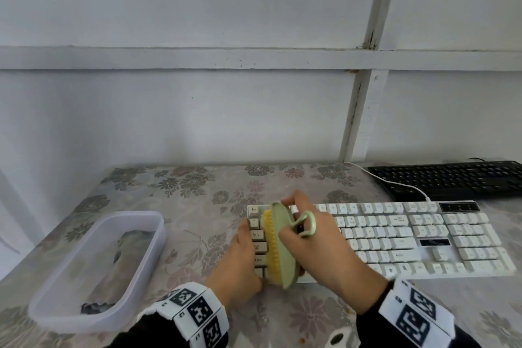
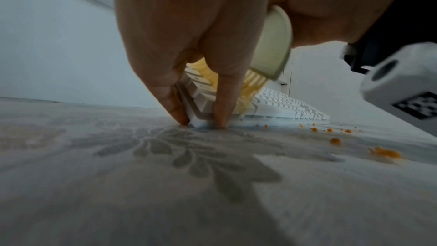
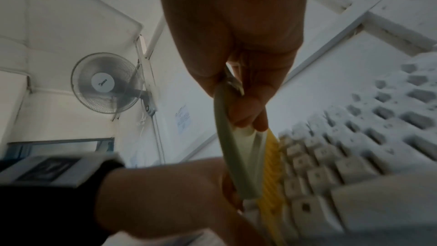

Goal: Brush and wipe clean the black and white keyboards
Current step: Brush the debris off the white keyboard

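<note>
Black sleeves point(image 1: 372, 333) cover both arms. Each wrist wears a white band point(image 1: 195, 313) with black square code markers; the left hand point(image 1: 240, 265) and right hand point(image 1: 319, 246) are bare.

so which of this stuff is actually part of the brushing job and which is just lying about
In the job: green brush, gripped by the right hand; white keyboard under the brush; left hand bracing the keyboard's corner; orange crumbs on the table.
Lying about: clear plastic tub; black keyboard; wall fan.
</note>
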`<state>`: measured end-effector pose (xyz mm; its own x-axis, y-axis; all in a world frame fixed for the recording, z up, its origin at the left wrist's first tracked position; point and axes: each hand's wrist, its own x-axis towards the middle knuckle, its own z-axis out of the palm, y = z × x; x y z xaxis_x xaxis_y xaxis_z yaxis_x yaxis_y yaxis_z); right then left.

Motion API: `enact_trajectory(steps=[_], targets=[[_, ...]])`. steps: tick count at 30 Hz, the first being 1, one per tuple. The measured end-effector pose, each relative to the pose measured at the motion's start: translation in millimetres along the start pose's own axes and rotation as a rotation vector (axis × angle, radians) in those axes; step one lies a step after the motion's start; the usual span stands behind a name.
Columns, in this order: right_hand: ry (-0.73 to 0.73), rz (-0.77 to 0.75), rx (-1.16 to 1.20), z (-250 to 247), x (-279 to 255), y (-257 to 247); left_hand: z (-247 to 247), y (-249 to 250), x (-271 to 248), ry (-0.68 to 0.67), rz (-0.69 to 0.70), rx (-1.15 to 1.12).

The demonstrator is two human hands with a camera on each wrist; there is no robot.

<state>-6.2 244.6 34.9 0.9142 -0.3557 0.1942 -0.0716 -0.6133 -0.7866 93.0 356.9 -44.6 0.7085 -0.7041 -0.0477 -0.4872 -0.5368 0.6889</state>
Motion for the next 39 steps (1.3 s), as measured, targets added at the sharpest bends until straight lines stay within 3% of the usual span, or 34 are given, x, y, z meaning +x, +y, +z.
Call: enact_trajectory(steps=[4, 6, 11, 13, 20, 27, 33, 39], targets=[[-0.144, 0.018, -0.059, -2, -15, 2, 1, -2, 1, 0.001, -0.007, 0.015], [-0.147, 0.014, -0.057, -8, -15, -4, 0, 0, 0, 0.005, -0.001, 0.022], [0.091, -0.031, 0.034, -16, 9, -16, -3, 5, -5, -0.028, -0.025, 0.05], [0.119, -0.038, 0.031, -10, 15, -15, -2, 5, -4, -0.026, -0.032, 0.05], [-0.113, 0.016, -0.047, 4, -10, -4, 2, -2, -1, 0.024, 0.013, 0.021], [-0.265, 0.158, 0.043, -43, -32, -17, -2, 4, -4, -0.01, -0.019, 0.037], [-0.018, 0.075, -0.104, -81, -21, -31, -2, 3, -4, -0.011, -0.005, -0.02], [0.177, 0.048, -0.037, -68, -13, -15, -1, 1, -3, 0.003, 0.027, -0.044]])
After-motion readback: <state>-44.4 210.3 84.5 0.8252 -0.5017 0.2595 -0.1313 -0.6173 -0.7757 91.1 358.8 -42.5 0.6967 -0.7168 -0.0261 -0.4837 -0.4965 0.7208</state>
